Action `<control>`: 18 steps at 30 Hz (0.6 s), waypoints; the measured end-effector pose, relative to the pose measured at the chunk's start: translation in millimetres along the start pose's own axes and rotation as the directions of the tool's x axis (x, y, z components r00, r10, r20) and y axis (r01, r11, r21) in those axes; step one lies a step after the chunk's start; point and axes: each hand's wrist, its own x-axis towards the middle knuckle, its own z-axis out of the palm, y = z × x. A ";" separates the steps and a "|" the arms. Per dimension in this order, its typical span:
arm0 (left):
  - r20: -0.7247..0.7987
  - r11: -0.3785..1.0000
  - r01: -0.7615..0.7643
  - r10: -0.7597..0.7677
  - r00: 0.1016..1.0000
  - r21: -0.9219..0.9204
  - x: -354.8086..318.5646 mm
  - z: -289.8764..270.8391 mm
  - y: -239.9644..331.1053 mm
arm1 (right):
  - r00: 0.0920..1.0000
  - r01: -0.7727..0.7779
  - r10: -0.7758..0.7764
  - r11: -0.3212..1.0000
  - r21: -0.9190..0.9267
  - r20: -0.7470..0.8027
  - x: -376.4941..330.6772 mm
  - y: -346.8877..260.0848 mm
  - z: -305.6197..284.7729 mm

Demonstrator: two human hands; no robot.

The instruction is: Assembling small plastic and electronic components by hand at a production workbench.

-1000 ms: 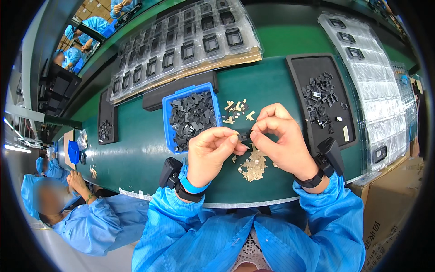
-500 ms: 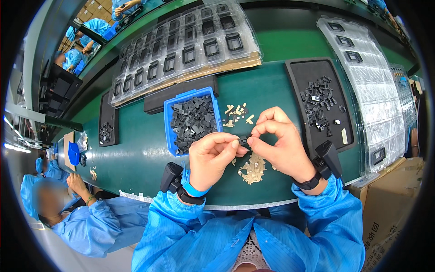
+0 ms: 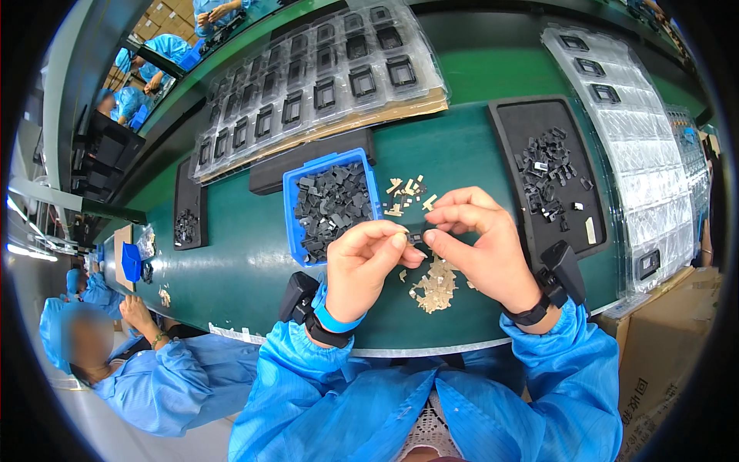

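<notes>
A small black part (image 3: 416, 238), blocky and dull from where I'm standing, is held above the table (image 3: 246, 262) between the fingers of the left hand (image 3: 359, 263) and the right hand (image 3: 488, 250). Its middle shows in the narrow gap between them, its ends hidden by fingertips. It looks roughly level, though its finer shape is too small to make out

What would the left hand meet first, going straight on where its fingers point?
Probably the small black part already at its fingertips, then the right hand; exact depth is unclear.
</notes>
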 end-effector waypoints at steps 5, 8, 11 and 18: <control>0.042 0.974 0.106 -0.099 0.994 -0.202 0.6 0.0 -2.8 | 0.991 -0.089 0.040 0.918 0.388 0.131 -3.8 8.0 2.4; 0.098 0.952 0.152 -0.131 0.987 -0.265 0.2 -1.8 -2.7 | 0.985 -0.097 0.051 0.952 0.290 0.162 -2.4 0.9 2.3; 0.171 0.936 0.186 -0.140 0.975 -0.297 0.6 -4.1 -3.2 | 0.976 -0.151 0.082 0.921 0.358 0.202 -0.1 -0.3 1.4; 0.275 0.886 0.271 -0.173 0.946 -0.376 1.3 -6.7 -2.7 | 0.891 -0.383 0.107 0.698 0.605 0.441 1.2 -3.4 -3.0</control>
